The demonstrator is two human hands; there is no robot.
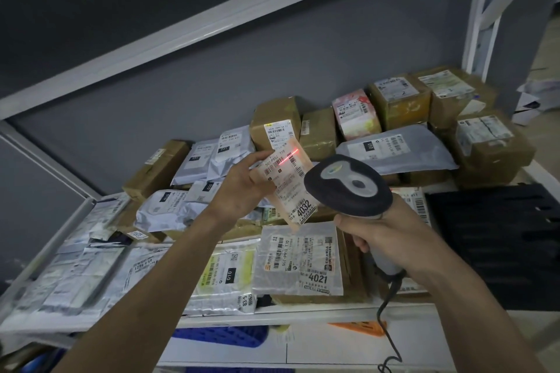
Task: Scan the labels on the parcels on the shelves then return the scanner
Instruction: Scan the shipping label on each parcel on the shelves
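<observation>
Item: scanner (348,188), rigid, light; our right hand (391,236) grips its handle. Item: parcel (288,182), thin, soft, pinched at its edge by our left hand (242,188), lifted above the shelf (303,316) middle. We judge edges best for holding.

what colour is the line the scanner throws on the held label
Red, clearest in the head view.

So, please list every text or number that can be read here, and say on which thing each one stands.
"4032" and "507-P802 T70": the parcel held up in the left hand.
"4021": the flat parcel at the shelf's front.
"010": the grey bag at the back.
"010": the yellow-labelled bag.
"231": the white bag.
The scanner in the right hand shows no readable text. All other print is too small.
</observation>
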